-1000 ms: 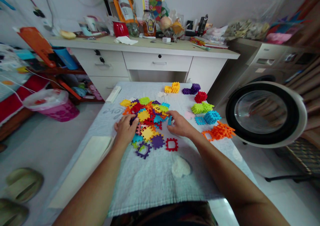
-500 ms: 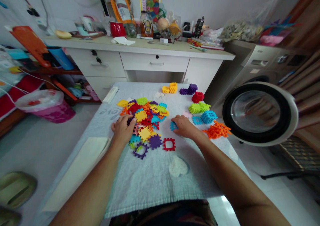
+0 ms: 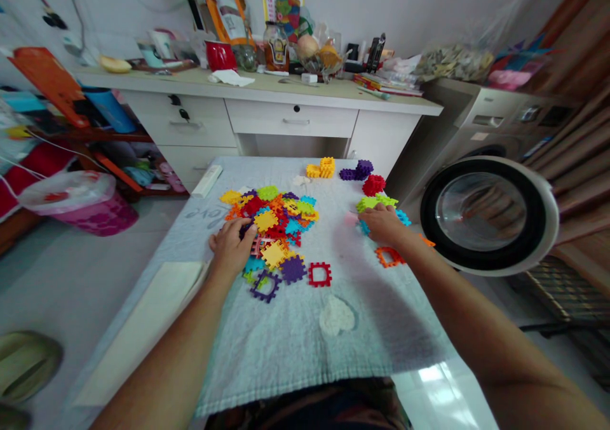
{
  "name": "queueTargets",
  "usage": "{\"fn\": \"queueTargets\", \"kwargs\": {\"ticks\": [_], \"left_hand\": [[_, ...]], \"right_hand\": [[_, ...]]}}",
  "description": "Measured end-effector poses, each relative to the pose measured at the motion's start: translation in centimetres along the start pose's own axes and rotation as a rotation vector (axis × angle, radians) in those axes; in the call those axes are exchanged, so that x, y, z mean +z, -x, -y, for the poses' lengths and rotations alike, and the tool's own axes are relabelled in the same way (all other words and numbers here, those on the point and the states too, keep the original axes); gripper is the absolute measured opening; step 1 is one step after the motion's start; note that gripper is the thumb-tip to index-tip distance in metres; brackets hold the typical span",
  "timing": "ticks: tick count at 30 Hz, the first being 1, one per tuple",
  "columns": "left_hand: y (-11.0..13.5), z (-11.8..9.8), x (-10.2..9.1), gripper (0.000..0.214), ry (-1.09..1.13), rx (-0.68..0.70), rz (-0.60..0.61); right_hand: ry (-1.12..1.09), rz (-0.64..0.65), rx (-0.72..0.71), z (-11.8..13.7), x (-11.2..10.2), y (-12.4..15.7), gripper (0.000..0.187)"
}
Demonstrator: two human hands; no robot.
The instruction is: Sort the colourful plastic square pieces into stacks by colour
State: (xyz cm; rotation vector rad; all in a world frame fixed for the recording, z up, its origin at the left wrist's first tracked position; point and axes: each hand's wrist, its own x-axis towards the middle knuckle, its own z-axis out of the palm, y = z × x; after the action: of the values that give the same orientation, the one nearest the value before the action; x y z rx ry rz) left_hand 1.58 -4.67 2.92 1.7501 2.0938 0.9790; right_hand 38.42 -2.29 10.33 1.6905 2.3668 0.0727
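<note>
Right hand (image 3: 381, 223) fingers bent over blue waffle blocks (image 3: 403, 217), row lying roughly 9-to-3; left hand (image 3: 231, 246) half-curled, 8 o'clock of the block pile (image 3: 265, 221). Can't tell either grip tbh.

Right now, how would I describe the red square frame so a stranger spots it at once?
On the cloth-covered table, find the big pile of mixed-colour pieces. At its near right corner lies a solid purple square, and just right of that, the red frame. Unlike that filled neighbour, it is red and open in the middle.
</note>
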Motion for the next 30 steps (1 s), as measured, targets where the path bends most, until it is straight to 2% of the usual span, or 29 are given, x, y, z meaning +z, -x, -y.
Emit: {"fn": "queueTargets", "kwargs": {"ticks": [6,12,15,19,22,24,26,28,30], "left_hand": [[0.0,0.1,0.0,0.034,-0.007,0.006,0.003],[0.0,0.3,0.2,0.035,-0.005,0.015,0.0],[-0.1,0.3,0.2,0.035,-0.002,0.003,0.003],[0.0,-0.1,-0.1,0.033,0.015,-0.024,0.01],[0.1,-0.2,-0.2,0.032,0.03,-0.018,0.007],[0.2,-0.1,-0.2,0.032,0.032,-0.009,0.003],[0.2,0.0,-0.1,0.033,0.03,-0.003,-0.003],[0.2,0.0,0.1,0.034,0.028,-0.004,-0.008],[0.1,0.1,0.2,0.034,0.027,-0.009,-0.007]], "right_hand": [[0.02,-0.016,0.038,-0.1,1.1,0.2,0.036],[-0.028,-0.069,0.053,1.0,0.1,0.9,0.033],[-0.12,-0.074,-0.057,3.1,-0.3,1.5,0.028],[-0.332,0.025,-0.348,7.1,0.3,2.8,0.058],[-0.358,0.036,-0.383,9.5,0.9,3.4,0.074],[-0.342,0.018,-0.374,10.4,1.0,3.5,0.068],[-0.339,0.014,-0.379,10.7,0.8,3.4,0.05],[-0.352,0.026,-0.387,10.5,0.4,3.2,0.035],[-0.381,0.034,-0.38,9.9,0.1,3.0,0.028]]}}
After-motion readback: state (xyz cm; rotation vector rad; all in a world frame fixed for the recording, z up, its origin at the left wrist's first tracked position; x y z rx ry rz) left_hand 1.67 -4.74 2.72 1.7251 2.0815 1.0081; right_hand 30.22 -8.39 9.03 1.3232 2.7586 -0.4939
